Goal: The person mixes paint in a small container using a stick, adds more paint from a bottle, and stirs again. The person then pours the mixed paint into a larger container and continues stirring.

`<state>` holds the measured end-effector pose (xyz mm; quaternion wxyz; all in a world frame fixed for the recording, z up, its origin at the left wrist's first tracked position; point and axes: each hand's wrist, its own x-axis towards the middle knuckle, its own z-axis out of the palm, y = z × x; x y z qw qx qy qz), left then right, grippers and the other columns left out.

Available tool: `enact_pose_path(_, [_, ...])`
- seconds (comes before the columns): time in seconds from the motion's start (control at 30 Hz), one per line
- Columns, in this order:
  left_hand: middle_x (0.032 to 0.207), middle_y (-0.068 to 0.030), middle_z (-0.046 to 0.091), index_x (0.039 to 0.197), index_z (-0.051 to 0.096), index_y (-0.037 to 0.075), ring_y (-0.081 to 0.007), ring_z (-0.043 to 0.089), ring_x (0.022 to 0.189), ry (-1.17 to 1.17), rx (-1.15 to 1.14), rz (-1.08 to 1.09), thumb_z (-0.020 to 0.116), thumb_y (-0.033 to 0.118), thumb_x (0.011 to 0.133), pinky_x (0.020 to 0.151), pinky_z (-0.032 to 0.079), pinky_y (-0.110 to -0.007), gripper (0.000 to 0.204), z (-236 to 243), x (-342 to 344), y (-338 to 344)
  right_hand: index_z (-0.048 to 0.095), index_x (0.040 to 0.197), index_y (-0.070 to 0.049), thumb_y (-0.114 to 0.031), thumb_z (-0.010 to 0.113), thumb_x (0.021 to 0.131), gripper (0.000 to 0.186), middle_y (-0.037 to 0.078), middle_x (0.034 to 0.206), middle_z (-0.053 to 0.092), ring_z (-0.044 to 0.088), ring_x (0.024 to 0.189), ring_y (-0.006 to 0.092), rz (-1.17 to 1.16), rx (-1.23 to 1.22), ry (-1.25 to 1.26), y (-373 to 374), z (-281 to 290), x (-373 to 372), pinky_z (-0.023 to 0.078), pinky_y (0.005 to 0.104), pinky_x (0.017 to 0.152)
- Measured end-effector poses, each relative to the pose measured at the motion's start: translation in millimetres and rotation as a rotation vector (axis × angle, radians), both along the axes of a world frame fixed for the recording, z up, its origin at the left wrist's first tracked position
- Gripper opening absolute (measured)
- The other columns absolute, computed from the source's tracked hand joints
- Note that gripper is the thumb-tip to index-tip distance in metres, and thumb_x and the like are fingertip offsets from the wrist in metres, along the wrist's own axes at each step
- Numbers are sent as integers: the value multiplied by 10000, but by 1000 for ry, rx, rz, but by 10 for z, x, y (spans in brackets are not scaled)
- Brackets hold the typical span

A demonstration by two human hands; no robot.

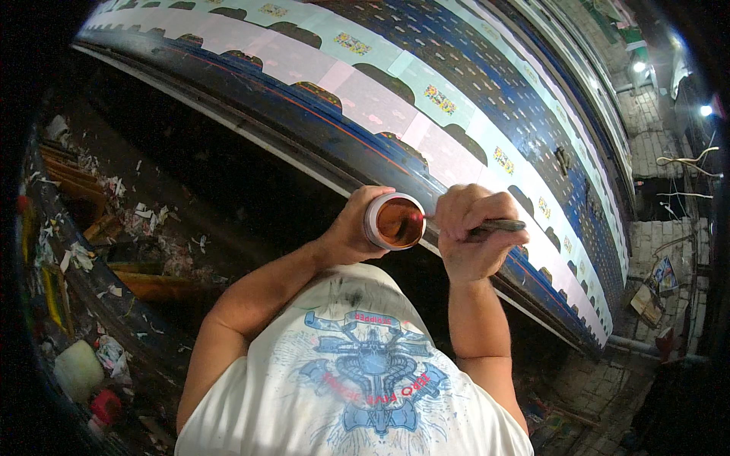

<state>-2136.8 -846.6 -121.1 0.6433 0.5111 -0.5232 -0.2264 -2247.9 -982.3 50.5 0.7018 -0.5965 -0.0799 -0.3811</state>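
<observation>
My left hand (353, 232) is wrapped round a white tub (372, 220), tilted so that its round open mouth faces up. Inside, the wall looks orange-brown, with a small pinkish-red spot near the right side of the rim. Just right of the tub, my right hand (473, 228) is closed on a thin tool with a dark greyish handle (498, 226), whose end sticks out past the thumb. The tool's working end is mostly hidden by my fingers, so its kind is unclear. Both hands are in front of my white printed shirt, near the long table's edge.
A long table (334, 140) runs diagonally past my hands, covered by sheet material printed in pink, pale green and dark blue. At left lie paper scraps (148, 216), wooden pieces (156, 286) and a whitish plastic container (78, 370). Brick-like paving (646, 243) and loose cables show at right.
</observation>
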Motion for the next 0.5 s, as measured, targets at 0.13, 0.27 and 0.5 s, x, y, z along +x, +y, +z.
enact_pose_path(0.13, [1559, -138, 473, 1655, 352, 103, -316, 507, 1487, 18, -19, -15, 1038, 26, 681, 1253, 445, -473, 1193, -13, -10, -13, 522, 887, -76, -770, 450, 1085, 725, 32, 672, 464, 421, 572, 167, -75, 72, -2, 163, -58, 38, 387, 341, 525])
enact_pose_path(0.27, [1553, -142, 480, 1653, 359, 101, -317, 519, 1474, 6, -8, 19, 1044, 35, 679, 1251, 443, -475, 1192, -38, -35, -20, 517, 880, -82, -786, 432, 1084, 738, 36, 672, 461, 424, 584, 181, 115, 146, -34, -25, -96, -19, 351, 344, 531])
enact_pose_path(0.5, [1546, -144, 489, 1645, 368, 105, -317, 521, 1469, 8, -7, 13, 1041, 35, 682, 1252, 437, -481, 1177, -4, -20, 3, 524, 872, -77, -780, 433, 1092, 742, 37, 672, 461, 430, 600, 203, 177, -24, 9, 160, -135, -20, 356, 389, 553])
